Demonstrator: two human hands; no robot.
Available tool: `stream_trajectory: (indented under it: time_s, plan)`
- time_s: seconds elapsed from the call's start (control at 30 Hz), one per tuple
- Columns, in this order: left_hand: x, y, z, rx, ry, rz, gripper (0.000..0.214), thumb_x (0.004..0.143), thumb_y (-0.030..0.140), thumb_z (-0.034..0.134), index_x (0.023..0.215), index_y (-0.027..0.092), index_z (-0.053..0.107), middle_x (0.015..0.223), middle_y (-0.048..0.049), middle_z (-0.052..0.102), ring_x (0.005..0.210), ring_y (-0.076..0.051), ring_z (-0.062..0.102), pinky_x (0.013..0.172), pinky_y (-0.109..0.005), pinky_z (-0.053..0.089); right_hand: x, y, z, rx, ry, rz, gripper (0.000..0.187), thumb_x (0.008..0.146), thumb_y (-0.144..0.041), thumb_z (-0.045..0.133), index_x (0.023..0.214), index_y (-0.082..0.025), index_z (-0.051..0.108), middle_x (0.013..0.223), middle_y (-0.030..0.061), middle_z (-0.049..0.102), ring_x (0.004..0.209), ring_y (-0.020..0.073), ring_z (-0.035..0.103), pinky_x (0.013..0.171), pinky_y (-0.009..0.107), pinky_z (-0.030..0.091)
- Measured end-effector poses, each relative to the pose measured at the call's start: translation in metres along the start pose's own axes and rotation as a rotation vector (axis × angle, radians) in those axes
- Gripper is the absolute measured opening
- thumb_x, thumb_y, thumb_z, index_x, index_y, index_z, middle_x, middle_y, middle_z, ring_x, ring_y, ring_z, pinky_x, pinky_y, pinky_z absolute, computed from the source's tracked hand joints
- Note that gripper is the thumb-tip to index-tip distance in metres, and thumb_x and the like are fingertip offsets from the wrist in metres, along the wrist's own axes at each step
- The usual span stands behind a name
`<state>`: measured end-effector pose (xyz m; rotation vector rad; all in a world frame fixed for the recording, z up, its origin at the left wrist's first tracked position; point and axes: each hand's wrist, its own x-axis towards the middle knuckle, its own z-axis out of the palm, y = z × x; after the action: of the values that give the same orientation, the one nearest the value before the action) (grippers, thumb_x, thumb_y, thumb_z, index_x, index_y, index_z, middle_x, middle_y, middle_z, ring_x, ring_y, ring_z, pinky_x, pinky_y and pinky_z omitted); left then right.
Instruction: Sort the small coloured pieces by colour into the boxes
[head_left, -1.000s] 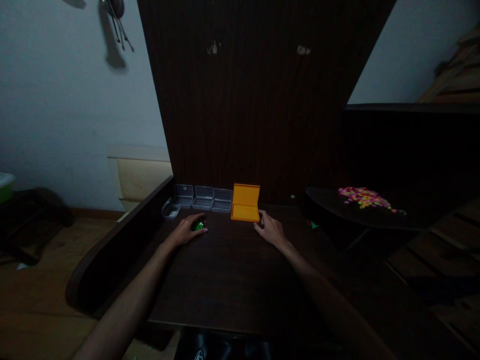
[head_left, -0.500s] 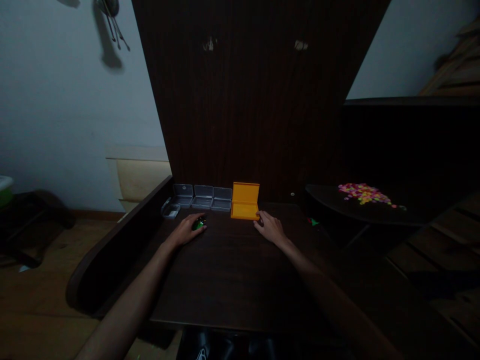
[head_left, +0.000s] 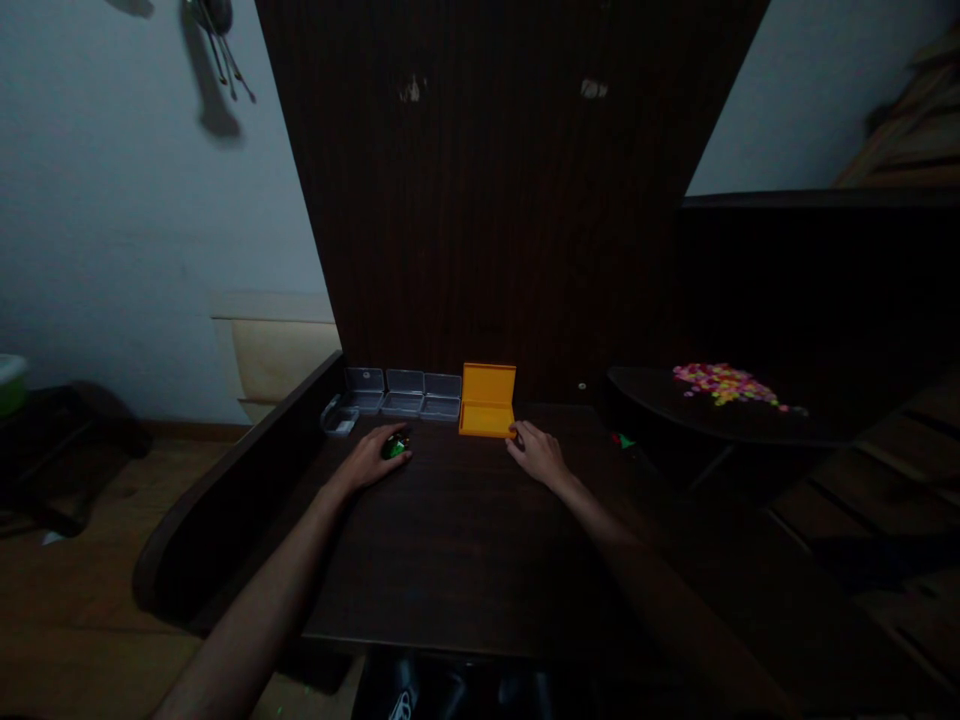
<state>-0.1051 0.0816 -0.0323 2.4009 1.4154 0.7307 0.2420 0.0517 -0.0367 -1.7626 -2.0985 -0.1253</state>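
On the dark wooden desk, my left hand lies curved around a small shiny green bundle, its thumb and fingers on either side. The bundle is partly hidden, and I cannot make out its exact kind. My right hand rests at the right front corner of an open yellow box, fingertips by its edge and thumb apart. The box's lid stands upright at the back, and its tray looks bare. Left of it sits a row of clear plastic boxes with raised lids.
A smaller clear container stands at the row's left end. Beside the desk's raised left side panel is a wall. Many pink and yellow small pieces lie heaped on the right shelf. A red and green scrap lies near it.
The view has shifted slightly. Both hands keep nearly the same places, the left around the green bundle and the right at the yellow box's corner.
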Motion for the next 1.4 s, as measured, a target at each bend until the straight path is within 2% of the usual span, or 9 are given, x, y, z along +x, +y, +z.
stream_trajectory:
  time_s: [0.27,0.5,0.63,0.8,0.93,1.0,1.17,1.27,1.4]
  plan:
    - [-0.003,0.0,-0.002,0.006,0.026,-0.034,0.083,0.069,0.063,0.065,0.135,0.016,0.048,0.135,-0.0148,0.055,0.123,-0.031,0.054,0.105,-0.046,0.043,0.0,0.001,0.0,0.03,0.028,0.013,0.031,0.089,-0.031,0.049,0.116,-0.018,0.053,0.092,0.0051,0.068,0.077,0.0168,0.063,0.061,0.024,0.039]
    - [-0.003,0.003,-0.002,0.017,0.035,-0.052,0.081,0.07,0.064,0.064,0.135,0.018,0.047,0.134,-0.0143,0.055,0.124,-0.031,0.053,0.105,-0.046,0.043,0.0,0.001,0.0,0.037,0.027,0.001,0.031,0.089,-0.032,0.049,0.117,-0.018,0.053,0.089,0.0044,0.067,0.074,0.0165,0.063,0.06,0.024,0.039]
    - [-0.005,0.011,-0.008,-0.007,0.176,-0.065,0.066,0.08,0.061,0.054,0.129,0.016,0.052,0.13,-0.0134,0.058,0.121,-0.028,0.055,0.106,-0.044,0.042,-0.001,0.003,0.0,0.047,0.03,0.008,0.033,0.088,-0.032,0.05,0.118,-0.018,0.052,0.087,0.0036,0.067,0.074,0.0163,0.063,0.06,0.024,0.039]
    - [-0.008,0.018,-0.016,-0.057,0.449,-0.091,0.047,0.096,0.043,0.029,0.124,0.016,0.055,0.122,-0.0111,0.063,0.115,-0.024,0.059,0.103,-0.042,0.044,-0.009,0.006,-0.002,0.094,0.018,0.021,0.039,0.088,-0.034,0.05,0.123,-0.017,0.048,0.08,0.0014,0.065,0.07,0.0158,0.062,0.058,0.024,0.037]
    - [-0.011,0.022,-0.012,-0.038,0.531,-0.037,0.042,0.096,0.033,0.031,0.129,0.017,0.051,0.117,-0.0094,0.066,0.108,-0.022,0.062,0.099,-0.039,0.047,-0.021,0.008,-0.006,0.109,0.043,0.011,0.038,0.088,-0.034,0.049,0.122,-0.017,0.051,0.077,0.0008,0.064,0.068,0.0154,0.061,0.058,0.024,0.037]
    - [-0.012,0.027,-0.007,-0.012,0.471,0.051,0.042,0.095,0.029,0.034,0.131,0.017,0.052,0.117,-0.0096,0.066,0.107,-0.021,0.062,0.098,-0.038,0.048,-0.026,0.007,-0.008,0.107,0.055,-0.009,0.035,0.088,-0.034,0.048,0.12,-0.018,0.053,0.078,0.0012,0.064,0.067,0.0153,0.06,0.059,0.024,0.038]
    - [-0.013,0.053,0.011,0.017,0.16,0.265,0.044,0.093,0.023,0.036,0.134,0.022,0.051,0.128,-0.0089,0.06,0.118,-0.021,0.057,0.103,-0.039,0.046,-0.039,0.0,-0.012,0.101,0.085,-0.081,0.022,0.09,-0.029,0.047,0.102,-0.018,0.062,0.084,0.0047,0.066,0.073,0.0163,0.061,0.066,0.025,0.044]
    - [-0.014,0.071,0.021,0.025,-0.017,0.306,0.045,0.094,0.036,0.041,0.136,0.023,0.05,0.142,-0.0082,0.049,0.132,-0.024,0.045,0.111,-0.044,0.038,-0.049,-0.004,-0.015,0.114,0.107,-0.156,0.02,0.091,-0.027,0.046,0.094,-0.019,0.064,0.091,0.0076,0.066,0.084,0.0187,0.061,0.074,0.028,0.047]
    - [-0.016,0.081,0.031,0.041,-0.243,0.328,0.058,0.091,0.052,0.046,0.141,0.024,0.043,0.151,-0.0087,0.037,0.141,-0.028,0.031,0.115,-0.049,0.03,-0.064,-0.009,-0.018,0.129,0.063,-0.247,0.021,0.09,-0.029,0.051,0.1,-0.018,0.065,0.1,0.01,0.066,0.096,0.0223,0.059,0.086,0.035,0.048]
